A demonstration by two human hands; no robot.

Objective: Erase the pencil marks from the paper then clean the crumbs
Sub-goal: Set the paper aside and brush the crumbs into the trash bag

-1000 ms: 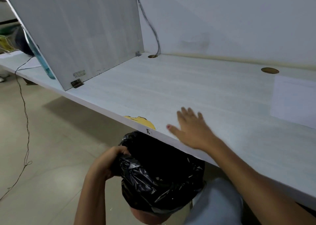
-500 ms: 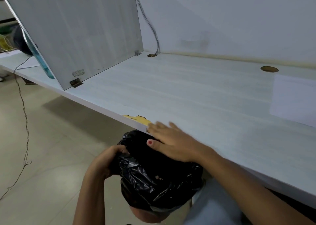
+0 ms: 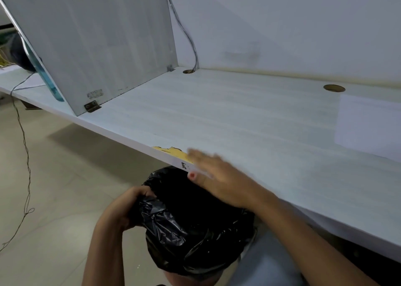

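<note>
Right hand (image 3: 219, 177), motion-blurred, lay flat with straight fingers, holding nothing, on the front edge of the pale wood-grain desk (image 3: 238, 120), beside a chipped yellow patch (image 3: 173, 152). Left hand (image 3: 130, 205) clenched the rim of the black plastic bin bag (image 3: 191, 227) below that edge. White paper sheet (image 3: 368, 122) lay well apart, far right on the desk. Crumbs too small to tell.

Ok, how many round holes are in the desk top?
2. Left hole sits in the back corner, a cable entering it; right hole lies behind the paper. Others may be off-frame.
</note>
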